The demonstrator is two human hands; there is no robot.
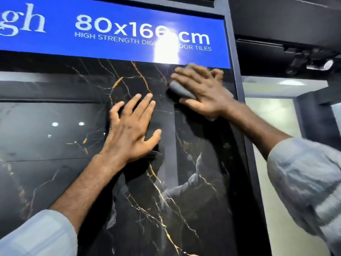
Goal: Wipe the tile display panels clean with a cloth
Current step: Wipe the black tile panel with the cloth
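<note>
High on the glossy black gold-veined tile panel (129, 209), just under the blue sign (110, 28), his right hand (203, 89) presses a folded grey cloth (180, 90) with flat fingers; the left hand (132, 126), splayed and holding nothing, seems to steady him.

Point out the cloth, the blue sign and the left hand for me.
cloth (180, 89), head view, grey fold showing under the right hand's fingers
blue sign (114, 21), head view, blue field above the lettering
left hand (132, 130), head view, back of hand

left hand (132, 126) flat, splayed, right hand (201, 89) seemingly flat, blurred
</note>
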